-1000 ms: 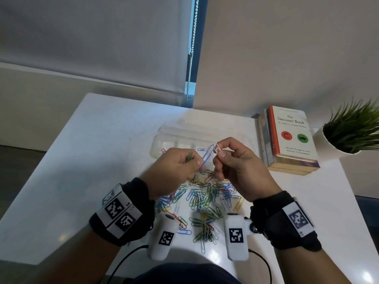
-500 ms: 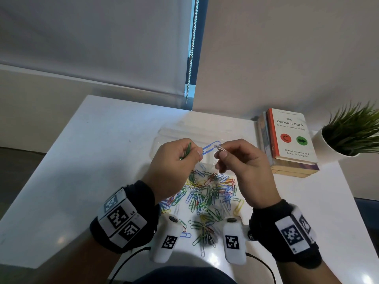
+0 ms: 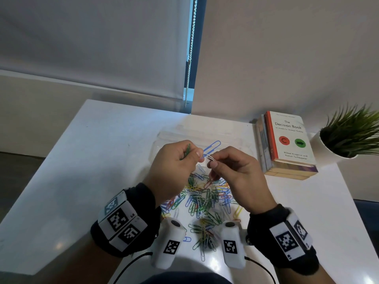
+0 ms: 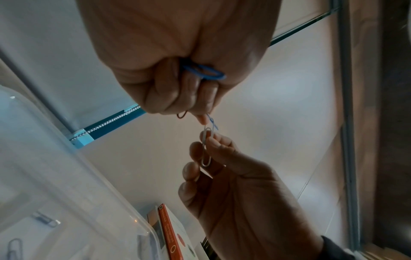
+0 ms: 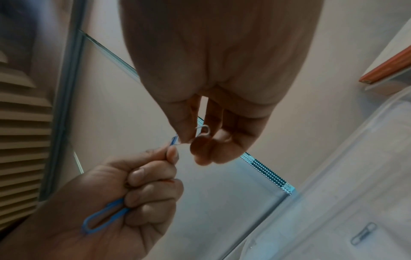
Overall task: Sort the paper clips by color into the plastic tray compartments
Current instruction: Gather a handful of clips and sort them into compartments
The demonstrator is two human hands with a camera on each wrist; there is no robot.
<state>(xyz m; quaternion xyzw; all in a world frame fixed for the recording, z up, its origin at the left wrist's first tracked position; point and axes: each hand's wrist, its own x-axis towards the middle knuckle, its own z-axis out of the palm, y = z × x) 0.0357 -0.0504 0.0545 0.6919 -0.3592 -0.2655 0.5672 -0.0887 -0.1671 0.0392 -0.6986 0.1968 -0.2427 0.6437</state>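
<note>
My left hand (image 3: 198,154) hovers over the pile of coloured paper clips (image 3: 205,201). It pinches a blue clip (image 3: 212,147) at its fingertips, and a green clip (image 3: 186,151) sticks out of its fist. Another blue clip (image 4: 203,72) lies tucked under its curled fingers, also visible as a blue clip (image 5: 104,218) from the right wrist. My right hand (image 3: 212,162) pinches a white clip (image 3: 210,157), which is hooked into the blue one. The white clip (image 4: 206,147) hangs between thumb and forefinger. The clear plastic tray (image 3: 235,138) lies just behind both hands.
A stack of books (image 3: 287,144) sits right of the tray, with a potted plant (image 3: 348,136) beyond it. A clip (image 5: 364,235) lies in a tray compartment. The white table (image 3: 92,171) drops off at its left edge. A blind cord (image 3: 189,58) hangs behind.
Both hands have lifted a little off the pile. The blue clip now points up and to the right, and the right hand has closed in on the left fingertips.
</note>
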